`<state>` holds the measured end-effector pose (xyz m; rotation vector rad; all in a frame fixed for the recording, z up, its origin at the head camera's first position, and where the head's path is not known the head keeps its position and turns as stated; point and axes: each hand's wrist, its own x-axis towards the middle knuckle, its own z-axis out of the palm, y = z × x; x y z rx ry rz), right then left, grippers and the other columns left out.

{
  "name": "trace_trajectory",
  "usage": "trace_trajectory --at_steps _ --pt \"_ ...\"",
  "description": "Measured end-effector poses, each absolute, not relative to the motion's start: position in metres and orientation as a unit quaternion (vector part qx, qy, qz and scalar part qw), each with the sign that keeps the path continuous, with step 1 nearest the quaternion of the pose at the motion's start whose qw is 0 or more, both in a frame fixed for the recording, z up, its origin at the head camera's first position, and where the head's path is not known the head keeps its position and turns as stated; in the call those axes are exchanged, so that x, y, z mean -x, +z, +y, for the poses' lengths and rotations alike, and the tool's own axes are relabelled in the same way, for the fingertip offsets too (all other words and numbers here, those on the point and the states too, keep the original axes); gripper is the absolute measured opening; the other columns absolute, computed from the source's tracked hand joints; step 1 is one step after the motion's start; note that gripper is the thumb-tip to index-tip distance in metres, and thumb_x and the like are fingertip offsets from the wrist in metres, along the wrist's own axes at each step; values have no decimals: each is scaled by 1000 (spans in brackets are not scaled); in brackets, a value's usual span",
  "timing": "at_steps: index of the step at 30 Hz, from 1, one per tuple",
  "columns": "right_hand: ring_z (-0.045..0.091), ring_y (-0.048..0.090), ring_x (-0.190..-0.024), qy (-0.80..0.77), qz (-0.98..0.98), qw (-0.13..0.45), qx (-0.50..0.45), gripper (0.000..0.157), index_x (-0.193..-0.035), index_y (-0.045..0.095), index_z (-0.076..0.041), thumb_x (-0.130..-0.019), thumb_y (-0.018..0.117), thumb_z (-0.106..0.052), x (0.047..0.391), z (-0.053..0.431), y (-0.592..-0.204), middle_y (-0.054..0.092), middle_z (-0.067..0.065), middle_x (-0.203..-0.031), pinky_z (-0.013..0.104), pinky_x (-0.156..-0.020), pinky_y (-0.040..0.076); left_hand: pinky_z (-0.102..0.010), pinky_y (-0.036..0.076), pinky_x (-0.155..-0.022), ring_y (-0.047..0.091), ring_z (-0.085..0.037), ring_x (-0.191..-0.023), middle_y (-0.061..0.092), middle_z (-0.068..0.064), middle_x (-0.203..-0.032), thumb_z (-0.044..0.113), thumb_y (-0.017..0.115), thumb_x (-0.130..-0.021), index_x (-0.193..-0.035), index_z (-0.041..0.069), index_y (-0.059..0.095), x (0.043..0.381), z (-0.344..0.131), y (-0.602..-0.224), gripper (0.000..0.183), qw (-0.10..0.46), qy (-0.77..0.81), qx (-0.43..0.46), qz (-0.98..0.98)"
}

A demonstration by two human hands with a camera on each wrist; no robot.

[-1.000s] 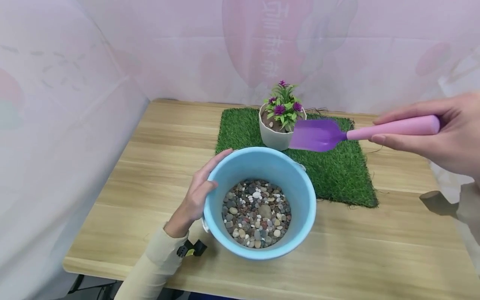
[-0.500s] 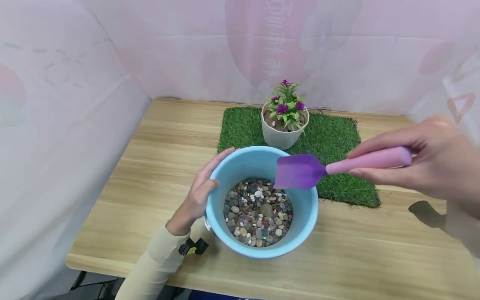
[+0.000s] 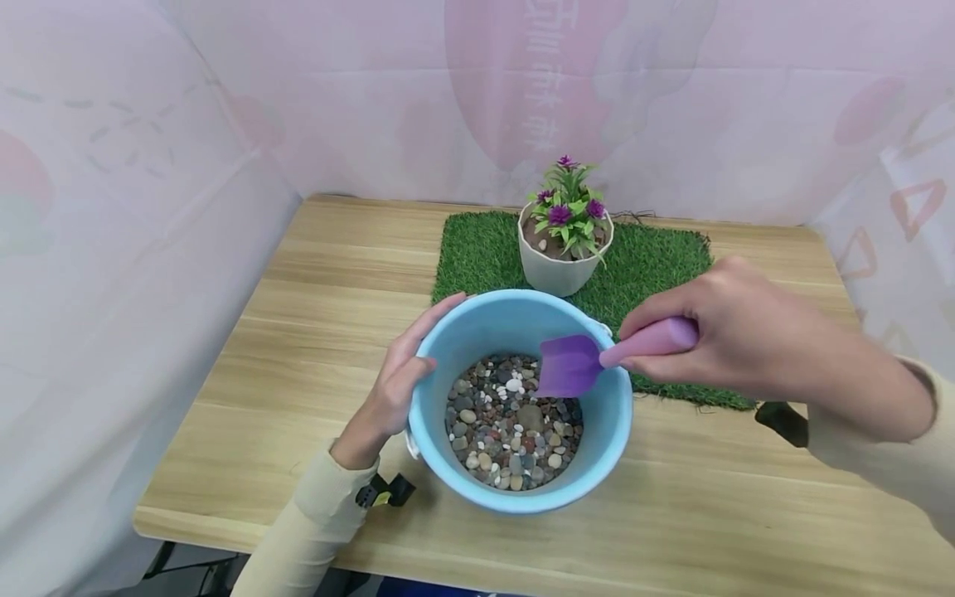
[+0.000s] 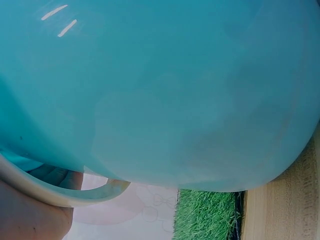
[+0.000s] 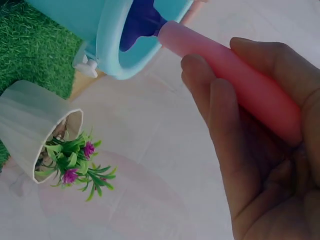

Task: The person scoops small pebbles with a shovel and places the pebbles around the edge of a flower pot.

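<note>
A light blue bucket stands on the table with a layer of mixed pebbles on its bottom. My left hand grips the bucket's left rim, thumb over the inside and fingers along the outer wall. In the left wrist view the bucket wall fills most of the picture. My right hand holds a small trowel by its pink handle. The trowel's purple blade is over the bucket's right part, above the pebbles. In the right wrist view fingers and thumb wrap the pink handle.
Behind the bucket, a white pot with a purple-flowered plant stands on a green turf mat. The wooden table ends at a printed curtain at the back and left.
My right hand has brought the trowel left and down, from in front of the flowerpot to inside the bucket's opening. The left hand keeps its hold on the rim.
</note>
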<state>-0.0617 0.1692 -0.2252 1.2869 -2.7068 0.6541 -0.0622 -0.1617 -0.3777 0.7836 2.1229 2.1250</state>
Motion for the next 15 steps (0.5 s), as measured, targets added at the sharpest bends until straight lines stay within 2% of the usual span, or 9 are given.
trace_trajectory --at_steps 7,15 --pt "-14 49 -51 215 -889 -19 -403 5 -79 73 -32 -79 77 -30 66 159 -233 63 -25 -66 7 -46 45 -58 46 -105 48 -35 -133 40 -12 -152 -2 31 -78 -151 4 30 62 -161 -376 73 19 686 -255 681" --pt "-9 47 -48 212 -889 -51 -403 6 -76 72 -26 -81 75 -26 70 145 -242 60 -19 -62 11 -44 46 -54 45 -109 47 -34 -134 40 -15 -152 -2 30 -78 -150 1 30 62 -161 -376 72 11 684 -262 681"
